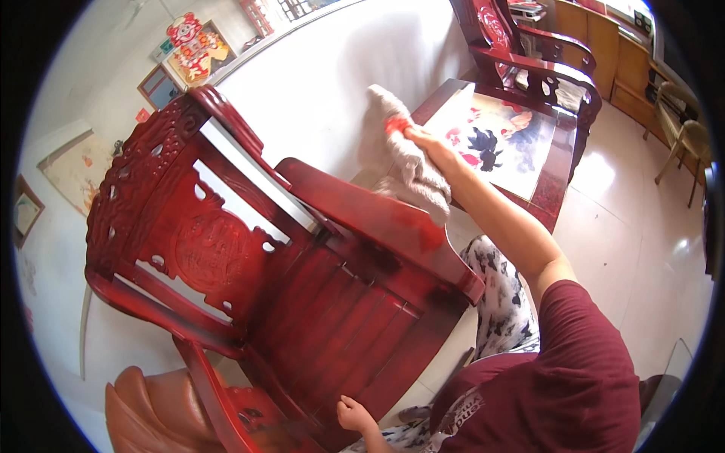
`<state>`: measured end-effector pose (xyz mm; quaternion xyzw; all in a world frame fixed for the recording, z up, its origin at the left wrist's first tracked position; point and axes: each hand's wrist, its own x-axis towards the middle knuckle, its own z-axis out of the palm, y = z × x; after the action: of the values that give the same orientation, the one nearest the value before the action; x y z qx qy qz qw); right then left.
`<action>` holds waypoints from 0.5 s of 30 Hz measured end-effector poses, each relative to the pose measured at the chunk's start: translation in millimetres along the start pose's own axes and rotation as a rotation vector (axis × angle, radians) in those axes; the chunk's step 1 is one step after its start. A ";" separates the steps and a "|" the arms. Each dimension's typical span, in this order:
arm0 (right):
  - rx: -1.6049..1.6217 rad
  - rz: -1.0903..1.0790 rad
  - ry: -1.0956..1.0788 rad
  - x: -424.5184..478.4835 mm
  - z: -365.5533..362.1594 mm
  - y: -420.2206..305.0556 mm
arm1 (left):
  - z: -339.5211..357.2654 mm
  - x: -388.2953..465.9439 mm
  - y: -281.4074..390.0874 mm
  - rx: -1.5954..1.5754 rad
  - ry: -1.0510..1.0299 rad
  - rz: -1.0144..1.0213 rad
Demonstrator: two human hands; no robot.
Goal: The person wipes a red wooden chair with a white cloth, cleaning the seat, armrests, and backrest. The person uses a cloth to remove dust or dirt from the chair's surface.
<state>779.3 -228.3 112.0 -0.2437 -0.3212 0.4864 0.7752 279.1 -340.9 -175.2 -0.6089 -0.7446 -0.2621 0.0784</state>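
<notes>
A light grey cloth (422,175) is in my right hand (422,139), which reaches out past the armrest (362,206) of a dark red carved wooden armchair (334,317). The cloth hangs bunched beside the armrest's outer side, its lower part against or just over the armrest; exact contact is hard to tell. A bright red patch shows near my fingertips. My left hand (355,415) is low, by the front edge of the chair's seat, with its fingers curled and nothing seen in it. The slatted seat and the openwork back with a round carved medallion are in view.
A low wooden table (561,164) with a picture-patterned top stands beyond the cloth, with another carved armchair (532,68) behind it. A brown, ridged object (153,407) is beside the near armchair's other armrest. A white wall (306,85) runs behind; a folding chair (679,124) is far right.
</notes>
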 end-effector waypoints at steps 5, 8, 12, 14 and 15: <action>-0.007 0.319 0.185 72.2 -83.9 49.6 | 9.4 -0.2 -12.4 0.068 0.015 0.014; -0.846 0.272 -0.083 105.1 -195.5 134.4 | 19.3 8.7 12.6 0.067 -0.040 0.034; -1.424 0.550 -0.115 16.6 -149.2 209.4 | 2.0 1.2 -5.5 0.167 -0.064 -0.050; -1.510 0.632 -0.079 -29.5 -166.9 211.6 | -1.7 0.4 4.7 0.195 -0.125 -0.125; -1.539 0.668 -0.041 -53.4 -177.2 205.9 | 2.5 0.2 4.8 0.186 -0.106 -0.093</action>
<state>769.4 -204.4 -163.7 -0.7780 -0.4884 0.3398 0.2019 284.1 -339.0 -175.8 -0.5770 -0.7962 -0.1624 0.0828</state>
